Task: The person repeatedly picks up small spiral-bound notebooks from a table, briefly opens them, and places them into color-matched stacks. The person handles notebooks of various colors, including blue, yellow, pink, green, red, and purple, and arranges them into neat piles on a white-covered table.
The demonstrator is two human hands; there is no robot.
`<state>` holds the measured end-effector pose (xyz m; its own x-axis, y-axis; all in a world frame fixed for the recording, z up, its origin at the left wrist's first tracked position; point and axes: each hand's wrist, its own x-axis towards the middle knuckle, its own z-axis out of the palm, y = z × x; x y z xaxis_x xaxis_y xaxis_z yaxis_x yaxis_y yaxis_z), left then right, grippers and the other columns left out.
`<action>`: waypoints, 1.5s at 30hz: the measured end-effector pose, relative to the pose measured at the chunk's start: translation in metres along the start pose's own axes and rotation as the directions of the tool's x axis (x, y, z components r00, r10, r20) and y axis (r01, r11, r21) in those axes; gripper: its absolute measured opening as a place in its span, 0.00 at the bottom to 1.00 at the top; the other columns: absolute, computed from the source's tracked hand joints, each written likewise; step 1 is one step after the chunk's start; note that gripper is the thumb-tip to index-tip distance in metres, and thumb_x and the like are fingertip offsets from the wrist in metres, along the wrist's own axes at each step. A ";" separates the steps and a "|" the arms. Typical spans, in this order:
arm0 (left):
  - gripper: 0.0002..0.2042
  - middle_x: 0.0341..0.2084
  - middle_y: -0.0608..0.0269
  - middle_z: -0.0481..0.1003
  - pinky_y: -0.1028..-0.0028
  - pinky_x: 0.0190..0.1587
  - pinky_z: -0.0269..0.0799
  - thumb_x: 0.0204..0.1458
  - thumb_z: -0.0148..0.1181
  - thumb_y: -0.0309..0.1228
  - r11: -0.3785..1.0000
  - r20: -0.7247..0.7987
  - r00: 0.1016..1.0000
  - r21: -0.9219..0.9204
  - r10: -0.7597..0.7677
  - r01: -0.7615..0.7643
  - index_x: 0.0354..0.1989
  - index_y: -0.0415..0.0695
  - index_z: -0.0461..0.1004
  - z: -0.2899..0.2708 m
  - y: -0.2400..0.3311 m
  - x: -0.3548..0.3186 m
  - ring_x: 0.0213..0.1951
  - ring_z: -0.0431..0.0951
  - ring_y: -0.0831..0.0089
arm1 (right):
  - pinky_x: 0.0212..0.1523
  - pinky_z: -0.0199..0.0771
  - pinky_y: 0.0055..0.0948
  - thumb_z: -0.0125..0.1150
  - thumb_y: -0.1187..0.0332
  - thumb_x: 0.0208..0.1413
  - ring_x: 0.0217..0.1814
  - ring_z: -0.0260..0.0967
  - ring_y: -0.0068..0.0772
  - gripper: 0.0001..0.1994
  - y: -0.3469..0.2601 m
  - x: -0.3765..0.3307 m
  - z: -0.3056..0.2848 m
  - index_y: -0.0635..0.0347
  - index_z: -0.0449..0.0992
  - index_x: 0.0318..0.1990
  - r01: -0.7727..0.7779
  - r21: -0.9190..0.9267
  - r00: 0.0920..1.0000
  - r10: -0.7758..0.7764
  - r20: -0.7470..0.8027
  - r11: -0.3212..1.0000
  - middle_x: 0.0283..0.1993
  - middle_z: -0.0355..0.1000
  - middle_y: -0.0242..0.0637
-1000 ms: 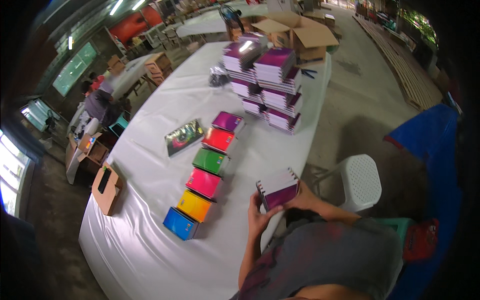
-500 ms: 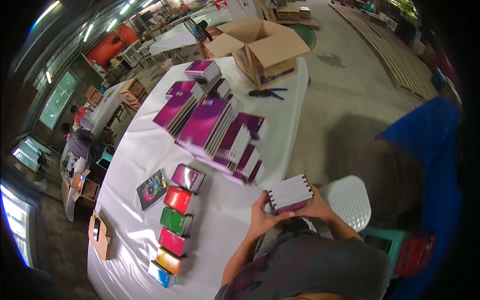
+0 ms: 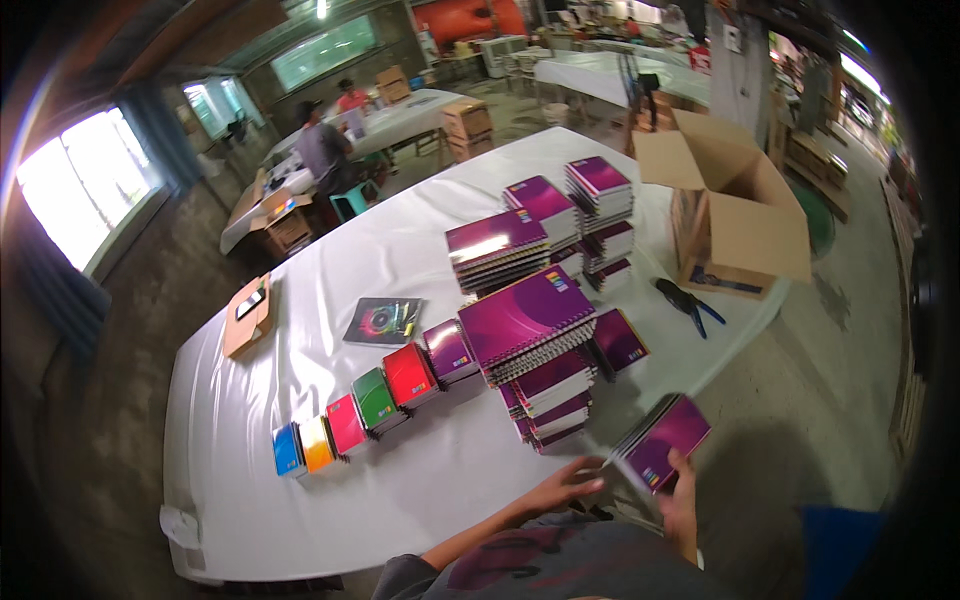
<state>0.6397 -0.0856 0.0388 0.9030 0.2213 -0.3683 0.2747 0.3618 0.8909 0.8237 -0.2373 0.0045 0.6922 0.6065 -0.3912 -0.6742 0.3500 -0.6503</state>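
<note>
Notebook stack [image 3: 662, 441] shifted rightward (blurred), right hand [image 3: 682, 497] gripping; left hand [image 3: 566, 482] released.

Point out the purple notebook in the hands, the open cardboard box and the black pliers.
purple notebook [image 3: 668, 440], head view, cover.
open cardboard box [image 3: 752, 228], head view, front flap.
black pliers [image 3: 684, 301], head view, handles.

Workshop hall, daylight from the left side.
Bare concrete floor [image 3: 830, 370]; bright window [image 3: 75, 190] at left; long counter [image 3: 330, 250] under white cloth; more cloth-covered tables [image 3: 610, 75] behind; orange wall panel [image 3: 470, 18] at far end.
</note>
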 end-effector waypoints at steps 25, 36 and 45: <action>0.26 0.43 0.50 0.68 0.56 0.52 0.61 0.48 0.56 0.48 0.702 -0.452 -0.793 -0.400 0.408 0.589 0.49 0.42 0.65 -0.112 -0.234 -0.229 0.50 0.65 0.55 | 0.45 0.66 0.43 0.54 0.54 0.52 0.49 0.64 0.42 0.22 0.030 0.195 0.139 0.57 0.66 0.51 -0.078 -0.216 0.992 0.097 0.078 0.973 0.47 0.67 0.41; 0.30 0.50 0.47 0.64 0.55 0.56 0.58 0.47 0.55 0.52 0.623 -0.493 -0.728 -0.395 0.476 0.675 0.50 0.41 0.64 -0.089 -0.187 -0.228 0.56 0.61 0.53 | 0.48 0.67 0.44 0.51 0.54 0.53 0.51 0.64 0.43 0.24 0.031 0.230 0.134 0.59 0.65 0.53 0.034 -0.297 0.997 -0.010 0.082 0.954 0.50 0.66 0.43; 0.35 0.57 0.44 0.56 0.54 0.61 0.45 0.47 0.51 0.56 0.747 -0.591 -0.767 -0.386 0.251 0.542 0.54 0.39 0.60 -0.090 -0.191 -0.228 0.60 0.53 0.51 | 0.50 0.66 0.44 0.51 0.53 0.54 0.52 0.64 0.43 0.24 0.040 0.220 0.118 0.60 0.64 0.53 -0.011 -0.238 0.991 0.042 0.125 0.971 0.51 0.65 0.43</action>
<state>0.3518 -0.1239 -0.0709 -0.8185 0.4564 0.3489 0.5670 0.7393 0.3631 0.9183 -0.0054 -0.0309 0.6258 0.7051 -0.3336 -0.6011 0.1634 -0.7823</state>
